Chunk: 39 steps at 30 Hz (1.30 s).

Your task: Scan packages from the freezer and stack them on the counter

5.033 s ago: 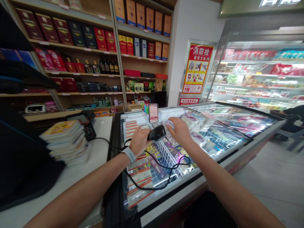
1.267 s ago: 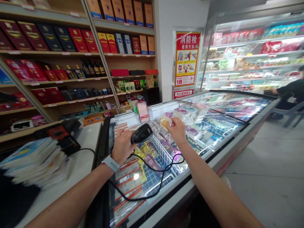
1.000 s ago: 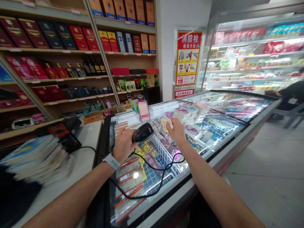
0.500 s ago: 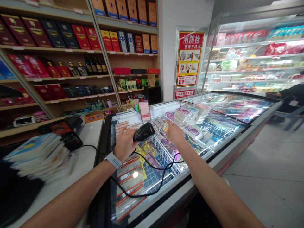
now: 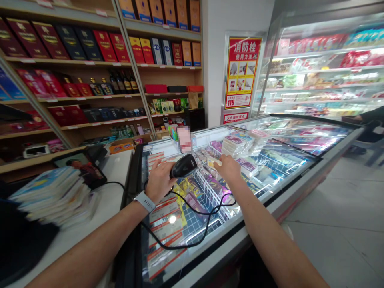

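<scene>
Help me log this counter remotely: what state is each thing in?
Scanner: raised, gripped by left hand
Small pale item: held by right hand
Cable: looped, crossing itself
Watch: strapped on left wrist
Booklet-like pile: stacked unevenly
Freezer: lit; lids unclear
Display cooler: lit, stocked

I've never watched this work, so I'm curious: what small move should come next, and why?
Perhaps bring the small packet closer to the black scanner: the left hand holds the scanner, the right hand pinches the packet, and a gap shows between the two.

L hand [image 5: 159,181] curled, R hand [image 5: 230,172] w/ fingers [image 5: 221,167] pinched, both arms [image 5: 100,240] outstretched fwd
</scene>
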Tool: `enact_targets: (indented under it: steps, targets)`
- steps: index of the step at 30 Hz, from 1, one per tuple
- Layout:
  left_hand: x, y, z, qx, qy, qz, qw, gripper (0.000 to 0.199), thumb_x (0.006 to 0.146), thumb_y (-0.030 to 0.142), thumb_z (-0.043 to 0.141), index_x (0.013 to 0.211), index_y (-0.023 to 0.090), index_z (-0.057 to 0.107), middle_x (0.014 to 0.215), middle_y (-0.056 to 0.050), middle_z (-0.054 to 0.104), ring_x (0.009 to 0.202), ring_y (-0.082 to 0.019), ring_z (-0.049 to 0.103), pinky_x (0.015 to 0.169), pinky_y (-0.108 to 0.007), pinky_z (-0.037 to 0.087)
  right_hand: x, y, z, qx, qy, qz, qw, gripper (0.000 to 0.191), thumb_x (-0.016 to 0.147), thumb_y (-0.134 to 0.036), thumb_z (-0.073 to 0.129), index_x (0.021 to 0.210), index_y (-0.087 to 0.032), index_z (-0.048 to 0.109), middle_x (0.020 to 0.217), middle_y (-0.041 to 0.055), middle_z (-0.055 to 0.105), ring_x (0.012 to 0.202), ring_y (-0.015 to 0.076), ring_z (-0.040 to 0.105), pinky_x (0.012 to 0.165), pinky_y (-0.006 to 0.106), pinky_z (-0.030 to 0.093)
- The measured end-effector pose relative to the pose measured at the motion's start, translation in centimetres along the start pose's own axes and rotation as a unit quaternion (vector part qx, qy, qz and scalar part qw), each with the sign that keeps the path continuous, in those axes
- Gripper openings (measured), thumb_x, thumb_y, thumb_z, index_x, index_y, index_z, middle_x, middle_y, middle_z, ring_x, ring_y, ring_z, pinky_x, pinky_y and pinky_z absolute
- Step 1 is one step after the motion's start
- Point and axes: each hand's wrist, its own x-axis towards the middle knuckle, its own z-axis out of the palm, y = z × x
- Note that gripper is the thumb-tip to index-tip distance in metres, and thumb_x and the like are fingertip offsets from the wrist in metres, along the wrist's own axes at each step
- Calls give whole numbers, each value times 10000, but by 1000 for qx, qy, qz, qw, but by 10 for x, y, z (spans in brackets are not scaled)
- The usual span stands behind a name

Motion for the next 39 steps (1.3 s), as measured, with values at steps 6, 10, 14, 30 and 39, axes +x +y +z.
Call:
enact_targets:
  steps: [6,10,14,30,39]
  targets:
    - [-1,-1,0,4,-6,-3,1000,320,797,173,550,1109,184,621,1087,-105,733,1054,-288,666,1096,-517,350,0,1,-6,13,-2,29,1000,414,912,-531,535,1110,-178,622,1054,114,686,978,262,676,789,328,475]
    - [0,0,0,4,-3,-5,1000,309,798,186,557,1099,194,627,1080,-97,735,1053,-284,666,1106,-505,347,1,2,-6,30,5,37,999,378,885,-495,601,1090,-177,621,990,104,708,941,258,685,782,328,470]
    - [0,-1,0,5,-5,-9,1000,321,802,193,555,1115,200,630,1084,-92,734,1055,-280,664,1107,-503,348,4,4,-2,45,19,24,998,277,907,-387,576,1068,-178,658,993,98,719,953,242,683,820,317,467]
    - [1,-5,2,6,0,-3,1000,285,816,220,578,1095,188,628,1072,-99,733,1062,-287,661,1096,-501,358,13,11,10,52,32,-17,998,300,921,-264,488,1079,-146,715,998,105,740,969,229,680,898,305,465]
    - [1,-6,1,-1,8,-2,1000,311,837,219,572,1142,185,620,1102,-104,730,1069,-272,660,1111,-493,344,23,17,18,259,89,30,961,290,881,-267,512,1087,-155,682,970,72,753,936,204,706,895,323,502]
